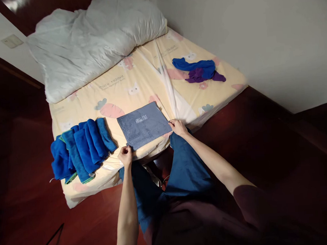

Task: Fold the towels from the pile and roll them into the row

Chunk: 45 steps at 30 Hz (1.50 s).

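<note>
A grey-blue towel (145, 129) with white lettering lies flat and rectangular near the bed's front edge. My left hand (125, 155) is closed in a pinch on its near left corner. At the near right corner, the fingers of my right hand (177, 128) pinch the cloth. Just left of the towel sits a row of several rolled or folded blue towels (87, 144), some with green edging. Farther back on the right, a crumpled blue cloth (194, 66) lies against a purple cloth (198, 76).
The bed (134, 98) wears a pale yellow sheet with carrot and rabbit prints, creased beside the towel. A large white pillow (96, 41) fills its far end. A wall (247, 38) stands on the right, and dark red floor (246, 146) surrounds the bed.
</note>
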Motion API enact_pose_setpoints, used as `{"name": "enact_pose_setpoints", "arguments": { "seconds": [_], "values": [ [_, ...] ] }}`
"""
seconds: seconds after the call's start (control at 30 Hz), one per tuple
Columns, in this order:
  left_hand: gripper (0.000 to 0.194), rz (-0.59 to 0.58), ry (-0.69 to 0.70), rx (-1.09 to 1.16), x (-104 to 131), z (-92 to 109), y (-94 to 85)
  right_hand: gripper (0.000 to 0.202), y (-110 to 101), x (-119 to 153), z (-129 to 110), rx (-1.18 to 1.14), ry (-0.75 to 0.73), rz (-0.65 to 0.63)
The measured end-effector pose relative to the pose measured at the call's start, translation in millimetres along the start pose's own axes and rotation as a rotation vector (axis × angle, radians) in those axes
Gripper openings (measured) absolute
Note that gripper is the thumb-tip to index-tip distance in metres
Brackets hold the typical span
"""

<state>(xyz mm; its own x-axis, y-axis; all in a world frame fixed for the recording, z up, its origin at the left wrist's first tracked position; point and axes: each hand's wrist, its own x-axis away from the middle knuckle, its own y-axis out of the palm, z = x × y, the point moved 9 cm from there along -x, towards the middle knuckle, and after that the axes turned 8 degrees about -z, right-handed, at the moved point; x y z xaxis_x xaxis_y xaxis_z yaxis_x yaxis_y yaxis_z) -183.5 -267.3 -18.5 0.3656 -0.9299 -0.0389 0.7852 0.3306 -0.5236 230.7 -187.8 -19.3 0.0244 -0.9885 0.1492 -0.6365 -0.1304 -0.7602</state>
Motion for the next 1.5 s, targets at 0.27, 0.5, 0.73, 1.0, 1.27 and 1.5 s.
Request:
{"name": "enact_pose_setpoints", "arguments": {
  "seconds": [0.27, 0.5, 0.73, 1.0, 1.27, 1.5],
  "values": [
    [0.023, -0.003, 0.0, -0.003, -1.9, -4.3, 1.4, 0.024, -2.2, 0.9, -2.4, 0.037, 0.0, 0.024],
    [0.02, -0.003, -0.004, -0.041, 0.6, 2.6, 2.2, 0.024, -2.9, 2.6, -5.4, 0.097, 0.025, 0.027],
    [0.019, -0.003, -0.009, -0.029, 1.0, 5.3, 1.8, 0.022, -4.2, 4.0, -5.4, 0.106, 0.049, 0.046],
    [0.016, 0.018, 0.008, -0.05, 2.3, 4.3, 5.1, 0.022, -3.1, 3.0, -4.9, 0.126, 0.048, 0.049],
    [0.021, 0.004, 0.102, -0.033, 1.5, 13.5, 8.5, 0.021, -3.7, 3.1, -5.6, 0.111, 0.061, 0.045],
    [0.024, 0.05, 0.199, -0.079, 4.0, 18.3, 6.2, 0.02, -3.9, 3.4, -6.2, 0.135, 0.036, 0.054]
  ]
}}
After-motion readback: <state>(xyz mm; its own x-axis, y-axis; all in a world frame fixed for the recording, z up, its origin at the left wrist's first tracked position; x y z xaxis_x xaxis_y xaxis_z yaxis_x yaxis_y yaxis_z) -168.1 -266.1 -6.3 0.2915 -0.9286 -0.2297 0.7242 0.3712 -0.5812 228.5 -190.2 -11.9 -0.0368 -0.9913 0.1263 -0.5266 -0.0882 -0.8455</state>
